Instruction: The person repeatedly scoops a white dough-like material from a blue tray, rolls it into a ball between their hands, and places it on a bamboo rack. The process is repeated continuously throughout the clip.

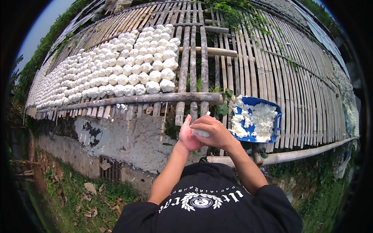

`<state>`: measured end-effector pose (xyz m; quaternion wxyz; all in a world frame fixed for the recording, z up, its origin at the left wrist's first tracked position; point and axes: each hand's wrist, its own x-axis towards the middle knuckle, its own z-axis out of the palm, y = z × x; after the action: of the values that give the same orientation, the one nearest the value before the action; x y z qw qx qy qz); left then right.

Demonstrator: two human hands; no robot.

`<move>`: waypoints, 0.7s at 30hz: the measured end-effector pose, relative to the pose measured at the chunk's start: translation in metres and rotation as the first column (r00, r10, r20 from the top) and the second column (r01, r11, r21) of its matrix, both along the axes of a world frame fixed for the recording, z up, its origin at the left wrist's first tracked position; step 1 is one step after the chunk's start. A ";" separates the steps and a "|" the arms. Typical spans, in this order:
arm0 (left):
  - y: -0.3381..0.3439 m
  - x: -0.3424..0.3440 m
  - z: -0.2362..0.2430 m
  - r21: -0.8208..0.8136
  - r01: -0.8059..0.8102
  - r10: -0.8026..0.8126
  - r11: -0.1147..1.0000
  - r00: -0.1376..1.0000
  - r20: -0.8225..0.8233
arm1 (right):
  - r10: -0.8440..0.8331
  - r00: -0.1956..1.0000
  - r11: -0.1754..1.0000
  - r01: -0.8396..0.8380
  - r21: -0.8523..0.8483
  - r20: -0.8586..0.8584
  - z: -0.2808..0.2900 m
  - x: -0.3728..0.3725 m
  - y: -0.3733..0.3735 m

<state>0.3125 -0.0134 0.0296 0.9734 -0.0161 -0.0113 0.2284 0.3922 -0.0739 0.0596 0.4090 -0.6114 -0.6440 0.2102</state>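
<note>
In front of my chest, both my hands are cupped together around a lump of moist white paste. My left hand supports it from the left with the palm turned inward; its fingers are mostly hidden. Curled over the top from the right is my right hand, its fingers bent round the lump. A small white bit shows above the right hand's knuckles. Just right of my hands, a blue plastic tray holds crumbly white paste, heaped mostly along its right side.
Rows of rounded white lumps cover the bamboo rack at the left, behind a bamboo rail. More bamboo slats stretch to the right, with leafy vines at the far side. A bamboo pole edges the near right.
</note>
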 end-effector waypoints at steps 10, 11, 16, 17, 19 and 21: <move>0.028 -0.042 -0.062 0.008 0.248 -0.243 0.969 0.956 -0.162 | -0.204 0.954 0.969 0.165 0.183 0.221 -0.011 -0.015 -0.008; 0.028 -0.043 -0.069 0.012 0.264 -0.260 0.964 0.954 -0.146 | -0.262 0.921 0.953 0.200 0.228 0.289 -0.009 -0.017 -0.008; 0.015 -0.032 -0.062 0.088 0.054 -0.021 0.995 0.941 -0.337 | -0.343 0.922 0.931 0.359 -0.063 0.177 0.001 -0.018 -0.007; 0.018 -0.034 -0.057 0.081 0.060 -0.027 0.995 0.932 -0.361 | -0.272 0.939 0.959 0.282 -0.022 0.210 0.002 -0.015 -0.006; 0.021 -0.036 -0.049 -0.060 0.194 -0.203 0.979 0.924 -0.325 | -0.175 0.935 0.979 0.133 0.153 0.309 0.001 -0.009 -0.005; 0.021 -0.036 -0.048 -0.128 0.228 -0.253 0.965 0.939 -0.233 | -0.278 0.887 0.949 0.193 0.251 0.370 -0.002 -0.005 -0.003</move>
<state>0.2765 0.0079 -0.0183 0.9858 -0.0371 0.1234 0.1081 0.3871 -0.0771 0.0578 0.3525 -0.6693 -0.6528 -0.0391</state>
